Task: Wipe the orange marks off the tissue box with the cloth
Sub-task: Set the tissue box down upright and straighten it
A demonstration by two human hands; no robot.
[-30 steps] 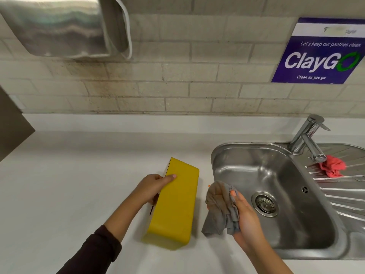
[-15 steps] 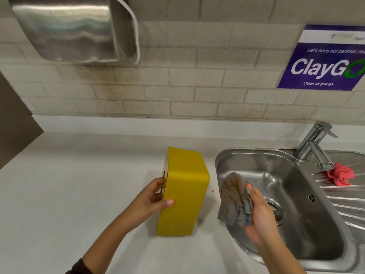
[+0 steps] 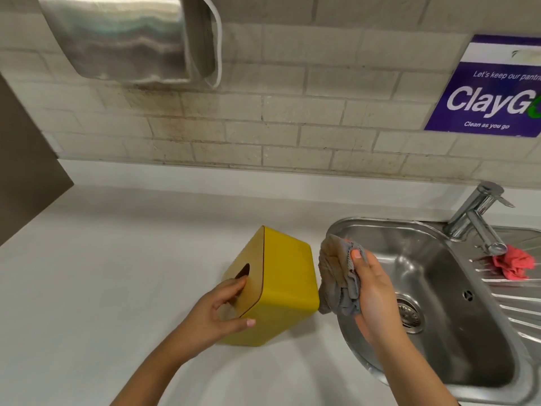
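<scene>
A yellow tissue box (image 3: 285,284) lies tipped on its side on the white counter, its wooden lid with the oval slot facing left. My left hand (image 3: 218,310) grips the box at the lid, fingers in the slot and thumb on the yellow face. My right hand (image 3: 370,294) holds a bunched grey cloth (image 3: 336,276) with orange-brown staining, just right of the box, over the sink's left rim. The cloth's lower end hangs close to the box's right edge. No orange marks show on the visible yellow faces.
A steel sink (image 3: 433,373) with a tap (image 3: 477,218) lies at the right; a pink cloth (image 3: 513,262) rests on its drainboard. A steel dispenser (image 3: 128,39) hangs on the tiled wall above. A dark panel (image 3: 26,177) stands at far left.
My left hand has turned the box so the wooden slotted lid now shows, and slipped its fingers into the slot. My right hand with the cloth has risen and come closer to the box.
</scene>
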